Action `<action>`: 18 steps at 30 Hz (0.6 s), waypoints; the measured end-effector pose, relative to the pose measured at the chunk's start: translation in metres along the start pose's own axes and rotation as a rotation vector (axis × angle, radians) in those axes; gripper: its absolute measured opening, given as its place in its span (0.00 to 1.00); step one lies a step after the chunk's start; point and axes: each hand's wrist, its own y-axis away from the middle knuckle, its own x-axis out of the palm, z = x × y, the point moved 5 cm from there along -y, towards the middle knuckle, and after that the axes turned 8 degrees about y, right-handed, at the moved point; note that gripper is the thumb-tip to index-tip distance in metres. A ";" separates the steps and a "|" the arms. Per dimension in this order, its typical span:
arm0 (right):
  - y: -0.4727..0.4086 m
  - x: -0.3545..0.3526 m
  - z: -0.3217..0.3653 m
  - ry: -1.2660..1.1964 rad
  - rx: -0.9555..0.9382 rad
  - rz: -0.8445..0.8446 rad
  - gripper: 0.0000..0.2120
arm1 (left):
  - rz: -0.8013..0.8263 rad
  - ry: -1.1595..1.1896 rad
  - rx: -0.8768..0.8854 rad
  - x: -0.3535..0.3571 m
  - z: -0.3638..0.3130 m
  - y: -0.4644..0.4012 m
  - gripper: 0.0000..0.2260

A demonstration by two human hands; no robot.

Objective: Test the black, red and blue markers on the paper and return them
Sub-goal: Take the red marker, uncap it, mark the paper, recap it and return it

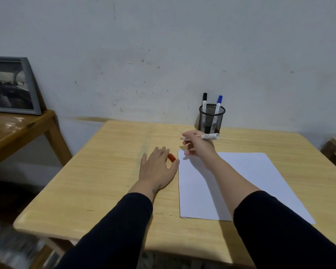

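Right hand [195, 145] grips uncapped red marker [206, 136] above paper [241, 181] corner. Left hand [157, 167] flat, fingers pinching red cap [171, 157]. Black marker [204, 100], blue marker [219, 102] in cup [211, 121]. Paper nearly blank; most testing probably left.

Nothing here can be read: there is small dark print on the white barrel of the uncapped marker [208, 136] held in the right hand [197, 146], and on the two markers in the mesh cup [211, 118] just beyond it, all too blurred.
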 end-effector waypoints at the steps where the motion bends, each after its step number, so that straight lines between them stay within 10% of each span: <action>1: -0.002 0.002 0.000 0.021 -0.020 -0.036 0.07 | 0.004 -0.020 0.008 0.002 0.001 0.000 0.29; 18: -0.021 0.004 -0.019 0.215 -0.127 -0.284 0.13 | 0.000 -0.017 0.012 0.006 0.002 -0.005 0.31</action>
